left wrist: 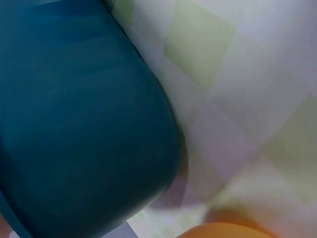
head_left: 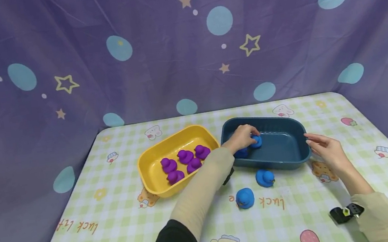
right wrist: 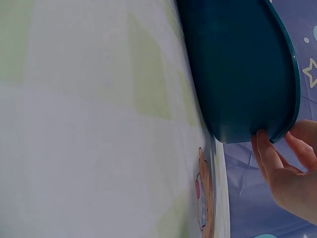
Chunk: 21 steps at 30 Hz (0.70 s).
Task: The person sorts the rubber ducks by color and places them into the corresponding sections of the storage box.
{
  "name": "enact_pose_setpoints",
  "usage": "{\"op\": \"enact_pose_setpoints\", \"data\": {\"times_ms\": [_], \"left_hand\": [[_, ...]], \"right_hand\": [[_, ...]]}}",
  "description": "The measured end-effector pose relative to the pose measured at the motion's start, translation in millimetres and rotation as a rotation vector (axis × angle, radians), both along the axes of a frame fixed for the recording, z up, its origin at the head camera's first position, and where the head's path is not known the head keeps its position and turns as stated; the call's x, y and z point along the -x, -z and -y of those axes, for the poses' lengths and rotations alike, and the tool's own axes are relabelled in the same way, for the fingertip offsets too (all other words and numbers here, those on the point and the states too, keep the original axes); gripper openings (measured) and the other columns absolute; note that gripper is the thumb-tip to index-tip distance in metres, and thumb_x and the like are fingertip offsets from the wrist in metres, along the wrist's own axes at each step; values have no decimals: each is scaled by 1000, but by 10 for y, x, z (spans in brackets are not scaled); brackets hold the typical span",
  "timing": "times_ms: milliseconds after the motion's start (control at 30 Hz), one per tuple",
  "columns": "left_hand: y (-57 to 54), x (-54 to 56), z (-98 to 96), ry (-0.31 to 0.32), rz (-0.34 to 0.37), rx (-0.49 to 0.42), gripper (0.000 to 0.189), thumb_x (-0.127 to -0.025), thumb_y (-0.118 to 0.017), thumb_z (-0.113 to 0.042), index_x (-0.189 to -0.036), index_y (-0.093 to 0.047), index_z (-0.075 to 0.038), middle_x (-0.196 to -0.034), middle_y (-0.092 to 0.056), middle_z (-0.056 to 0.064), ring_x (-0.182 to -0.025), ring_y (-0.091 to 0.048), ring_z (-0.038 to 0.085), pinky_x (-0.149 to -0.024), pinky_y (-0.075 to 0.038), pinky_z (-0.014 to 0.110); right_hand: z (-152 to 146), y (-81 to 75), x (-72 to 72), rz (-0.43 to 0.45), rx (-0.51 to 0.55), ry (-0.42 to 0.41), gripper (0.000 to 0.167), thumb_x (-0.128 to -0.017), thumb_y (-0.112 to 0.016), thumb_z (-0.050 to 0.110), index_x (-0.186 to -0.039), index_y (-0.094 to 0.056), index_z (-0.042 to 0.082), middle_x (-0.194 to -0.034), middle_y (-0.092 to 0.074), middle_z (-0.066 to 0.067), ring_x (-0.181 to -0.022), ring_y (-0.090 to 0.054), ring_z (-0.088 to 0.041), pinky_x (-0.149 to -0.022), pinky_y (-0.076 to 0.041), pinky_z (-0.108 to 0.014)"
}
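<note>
In the head view my left hand (head_left: 244, 136) reaches into the left part of a dark blue plastic basin (head_left: 291, 163). Its fingers and thumb pinch a small blue duck (head_left: 257, 142) just inside. Beneath the wrist, a second blue duck (head_left: 242, 154) lies partly hidden in the same basin. My right hand (head_left: 328, 149) is at the basin's right end, fingers extended, fingertips touching the rim. The right wrist view shows those fingertips against the basin's (right wrist: 237, 74) outer wall and rim. Only the basin's outer side (left wrist: 89, 119) fills the left wrist view; the left fingers are hidden there.
A yellow basin (head_left: 152, 184) holding several purple ducks (head_left: 185, 156) stands to the left, partly behind my left forearm. Two more blue ducks, one nearer (head_left: 245, 198) and one farther (head_left: 265, 178), sit on the checked tablecloth in front of the blue basin. A patterned purple curtain (head_left: 170, 58) hangs behind.
</note>
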<state>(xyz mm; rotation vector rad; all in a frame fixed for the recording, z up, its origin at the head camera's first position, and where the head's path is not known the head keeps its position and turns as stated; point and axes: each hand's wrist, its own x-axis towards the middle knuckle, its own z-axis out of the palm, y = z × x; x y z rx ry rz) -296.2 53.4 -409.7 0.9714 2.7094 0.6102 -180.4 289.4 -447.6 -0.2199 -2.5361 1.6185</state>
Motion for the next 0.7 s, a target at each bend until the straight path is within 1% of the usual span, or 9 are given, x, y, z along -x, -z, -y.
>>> {"op": "enact_pose_setpoints", "data": {"times_ms": [133,167,200,367,433,500,600,633,700], "left_hand": [[-21,-24,23,0,-3,7,25,-82,-62,-10,-106,-65,-9,-109,-62,3,-102,-55,13,-81,-44,16],[-20,-28,26,1,-6,11,25,-82,-62,-10,-106,-64,-9,-109,-62,3,-102,-55,13,-80,-44,16],[-20,-30,29,2,-11,15,25,-82,-62,-10,-106,-64,-10,-108,-62,3,-101,-55,13,-81,-44,16],[-18,-40,50,4,-30,12,24,-82,-62,-11,-105,-65,-11,-106,-62,2,-99,-55,12,-79,-44,16],[-26,-54,64,6,-35,7,23,-82,-61,-11,-105,-65,-11,-106,-61,2,-98,-55,11,-79,-44,16],[-33,-73,81,9,-35,3,23,-83,-60,-12,-106,-65,-11,-105,-61,2,-97,-55,11,-78,-44,15],[-49,-111,114,24,-32,-3,24,-84,-59,-14,-107,-64,-11,-104,-60,1,-96,-55,10,-77,-44,14],[-55,-125,126,28,-28,-9,24,-85,-58,-14,-108,-64,-11,-104,-60,1,-95,-55,10,-77,-44,14],[-70,-156,152,39,-28,-29,23,-85,-58,-14,-107,-64,-10,-103,-60,1,-95,-56,10,-76,-44,14]], "right_hand": [[10,-41,-20,-14,-16,-26,57,-88,-47,40,-128,-44,-2,-125,-47,-16,-92,-45,12,-73,-44,-7],[3,-28,-14,-11,-4,-20,57,-88,-48,40,-128,-44,-1,-123,-48,-11,-92,-45,13,-72,-43,-6],[-5,-12,-7,-15,-4,-22,57,-88,-48,41,-128,-44,-1,-123,-48,-11,-92,-45,13,-72,-44,-6],[-97,182,95,-12,15,-5,62,-83,-49,51,-127,-47,6,-122,-49,-5,-93,-46,14,-73,-44,-7],[-126,231,123,-20,7,-10,62,-83,-49,51,-127,-48,7,-126,-47,-12,-95,-47,11,-74,-45,-9],[-140,269,141,-25,10,4,61,-83,-49,52,-126,-49,8,-123,-49,-10,-95,-47,11,-73,-45,-8],[-135,265,133,-30,6,1,61,-83,-49,51,-126,-49,8,-120,-50,-3,-94,-46,12,-72,-45,-7],[-124,258,125,-26,16,16,60,-83,-50,51,-125,-49,9,-118,-51,0,-92,-46,13,-72,-44,-6],[-103,219,103,-25,21,10,58,-84,-51,48,-126,-49,8,-119,-51,0,-92,-46,13,-72,-44,-6]]}}
